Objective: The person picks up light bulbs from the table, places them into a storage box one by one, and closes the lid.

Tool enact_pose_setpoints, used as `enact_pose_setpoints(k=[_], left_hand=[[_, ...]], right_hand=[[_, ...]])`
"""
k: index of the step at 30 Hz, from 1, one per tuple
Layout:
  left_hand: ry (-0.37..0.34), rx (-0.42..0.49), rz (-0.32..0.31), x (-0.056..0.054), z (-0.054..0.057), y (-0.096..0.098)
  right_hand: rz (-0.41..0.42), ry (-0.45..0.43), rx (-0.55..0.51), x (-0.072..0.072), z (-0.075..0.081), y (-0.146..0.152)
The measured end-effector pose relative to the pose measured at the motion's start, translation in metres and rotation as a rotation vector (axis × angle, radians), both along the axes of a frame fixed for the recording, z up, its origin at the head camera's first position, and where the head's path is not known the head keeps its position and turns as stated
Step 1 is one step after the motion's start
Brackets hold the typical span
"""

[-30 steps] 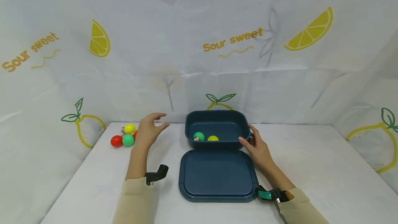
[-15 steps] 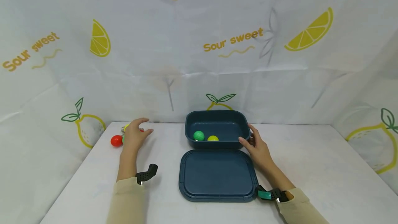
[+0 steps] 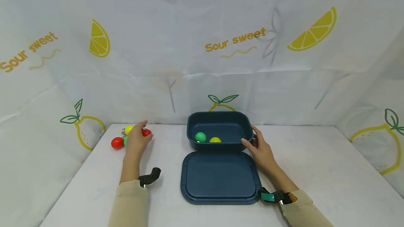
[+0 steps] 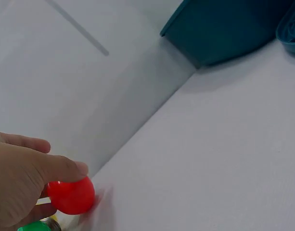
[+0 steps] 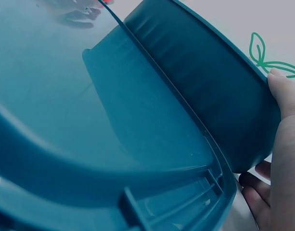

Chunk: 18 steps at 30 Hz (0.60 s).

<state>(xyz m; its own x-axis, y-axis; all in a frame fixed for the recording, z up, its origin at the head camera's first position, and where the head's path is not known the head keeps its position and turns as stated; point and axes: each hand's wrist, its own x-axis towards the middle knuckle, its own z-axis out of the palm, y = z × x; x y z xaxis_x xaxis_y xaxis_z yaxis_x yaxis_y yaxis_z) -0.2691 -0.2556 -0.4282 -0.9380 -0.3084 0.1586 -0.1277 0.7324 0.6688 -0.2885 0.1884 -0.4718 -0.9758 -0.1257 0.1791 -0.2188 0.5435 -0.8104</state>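
My left hand [image 3: 135, 140] is at the bulb cluster on the table's far left, thumb and fingers pinching a red light bulb [image 4: 72, 196]. In the left wrist view the thumb lies over its top, with fingers behind it. Under the hand shows a green light bulb [image 4: 34, 226], mostly hidden. My right hand [image 3: 261, 150] grips the right front corner of a dark blue box [image 3: 233, 145], thumb at the rim and fingers lower on the side. Inside the box lie a green bulb [image 3: 200, 137] and a yellow bulb [image 3: 215, 139].
A dark blue lid [image 3: 221, 178] lies flat in front of the box. Another red bulb [image 3: 117, 143] and a yellow bulb [image 3: 129, 130] lie left of my left hand. A white printed cloth [image 3: 142, 90] rises behind the table [image 3: 315, 164].
My left hand has moved left from near the box to the bulb cluster, and its thumb and fingers have closed round the red light bulb. The right hand stays on the box.
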Motion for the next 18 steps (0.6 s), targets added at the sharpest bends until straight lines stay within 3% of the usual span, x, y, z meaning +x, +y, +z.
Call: enact_pose_setpoints(k=[13, 18], left_hand=[[0.018, 0.055, -0.092, -0.007, -0.015, 0.007], [0.022, 0.056, -0.087, -0.011, -0.024, 0.012]], right_hand=[[-0.004, -0.001, -0.001, 0.001, 0.001, -0.001], [-0.005, -0.001, 0.002, 0.002, 0.0, 0.0]])
